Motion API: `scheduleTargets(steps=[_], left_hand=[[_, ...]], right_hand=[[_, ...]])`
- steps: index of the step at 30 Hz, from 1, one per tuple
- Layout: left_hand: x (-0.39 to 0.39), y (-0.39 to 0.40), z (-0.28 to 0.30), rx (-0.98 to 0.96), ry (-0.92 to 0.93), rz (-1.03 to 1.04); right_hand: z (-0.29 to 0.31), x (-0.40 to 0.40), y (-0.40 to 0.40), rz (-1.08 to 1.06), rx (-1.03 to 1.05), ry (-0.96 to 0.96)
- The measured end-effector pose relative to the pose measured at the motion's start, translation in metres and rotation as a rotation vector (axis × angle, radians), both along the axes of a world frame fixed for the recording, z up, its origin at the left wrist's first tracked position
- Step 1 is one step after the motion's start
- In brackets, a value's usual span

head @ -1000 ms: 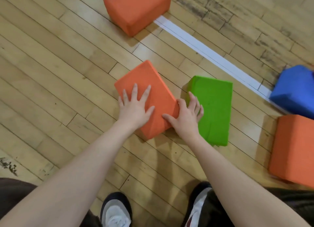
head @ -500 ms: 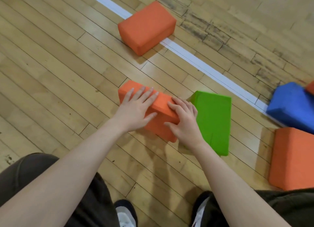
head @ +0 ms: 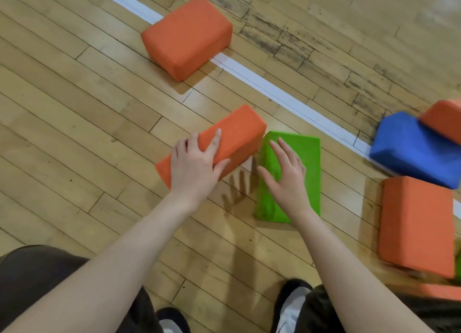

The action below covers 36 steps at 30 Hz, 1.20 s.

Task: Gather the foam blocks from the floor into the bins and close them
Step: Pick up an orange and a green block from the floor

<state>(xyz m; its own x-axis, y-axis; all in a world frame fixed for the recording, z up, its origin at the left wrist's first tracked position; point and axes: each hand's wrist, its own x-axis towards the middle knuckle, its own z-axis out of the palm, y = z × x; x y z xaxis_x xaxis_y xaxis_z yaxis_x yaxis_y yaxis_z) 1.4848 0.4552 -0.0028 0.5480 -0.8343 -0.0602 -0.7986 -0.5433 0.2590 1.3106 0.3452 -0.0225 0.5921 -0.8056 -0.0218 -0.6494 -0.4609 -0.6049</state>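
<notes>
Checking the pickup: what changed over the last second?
The right hand let go of the orange block and moved over the green block. The left hand now grips the orange block alone, tipped onto its edge. The other blocks stayed put.

I see bare floor (head: pixel 74 133) wide to my left. Ahead, an orange block (head: pixel 187 35) sits on the white line (head: pixel 274 93). To my right, a blue block (head: pixel 414 150) and another orange block (head: pixel 416 225) crowd the way.
</notes>
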Motion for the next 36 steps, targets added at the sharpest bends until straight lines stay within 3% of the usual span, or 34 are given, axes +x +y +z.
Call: scheduleTargets(steps=[4,9,13,20,24,29,36], left_hand=[[-0.021,-0.018,-0.004,0.122,0.028,0.103],[-0.031,-0.017,-0.015,0.155,-0.120,-0.146],[-0.026,-0.019,-0.012,0.165,-0.062,-0.140],[-0.036,-0.044,0.010,0.106,0.108,-0.032],[-0.059,-0.055,0.015,0.118,0.126,-0.042],[-0.083,-0.064,0.023,0.178,0.076,-0.050],[-0.073,-0.075,0.031,0.218,0.100,-0.058]], right_hand=[[-0.027,-0.011,-0.006,-0.209,0.128,0.283],[-0.052,-0.005,-0.004,-0.202,0.126,0.524],[-0.046,-0.002,-0.005,-0.229,0.099,0.500],[-0.005,-0.034,-0.020,-0.269,0.135,0.082],[0.017,-0.057,-0.025,-0.232,-0.091,0.331],[0.022,-0.071,-0.021,-0.293,-0.006,0.537],[0.028,-0.073,-0.024,-0.297,0.030,0.439]])
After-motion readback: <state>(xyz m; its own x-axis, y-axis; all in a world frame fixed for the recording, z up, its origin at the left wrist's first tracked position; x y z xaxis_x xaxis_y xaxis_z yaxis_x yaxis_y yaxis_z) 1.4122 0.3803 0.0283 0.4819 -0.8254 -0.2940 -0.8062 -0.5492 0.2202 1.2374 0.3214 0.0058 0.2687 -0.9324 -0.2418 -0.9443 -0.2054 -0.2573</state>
